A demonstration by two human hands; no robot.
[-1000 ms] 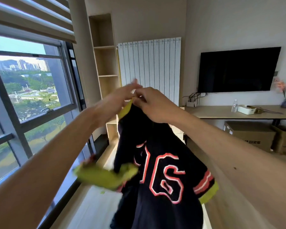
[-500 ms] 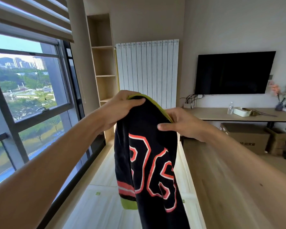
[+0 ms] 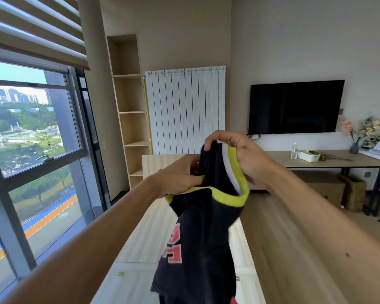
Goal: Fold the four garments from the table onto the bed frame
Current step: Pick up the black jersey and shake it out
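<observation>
Navy fabric trimmed in yellow-green filled the centre of the view as a person held a jersey (image 3: 200, 244) up in mid-air with both bare hands, arms stretched forward. The right hand (image 3: 239, 156), the higher of the two, had its fingers (image 3: 215, 137) curled shut over the top of the bunched cloth, pinching the yellow-green band and a strip of white lining beside it. The left hand (image 3: 180, 176), just below and to the left and close against the right, was closed on the dark fabric where the band looped round; its fingertips were hidden in the folds. The garment hung straight down from the two grips, gathered and twisted, with part of a red, white-edged number showing low on its front, too crumpled to read. It was clear of every surface, suspended above the pale wooden bed frame (image 3: 140, 249) that ran away beneath it towards the far wall. On the left, a large window (image 3: 31, 139) with a half-raised blind looked out on trees, a road and distant towers. Against the far wall stood a tall open shelf unit (image 3: 130, 128) and a white ribbed radiator (image 3: 184, 108). To the right, a dark television (image 3: 294, 106) hung above a long wooden tabletop (image 3: 329, 164) carrying a water bottle (image 3: 294, 151), a white tray (image 3: 308, 156) and a vase of flowers (image 3: 360, 132), with cardboard boxes (image 3: 338, 189) stacked underneath.
</observation>
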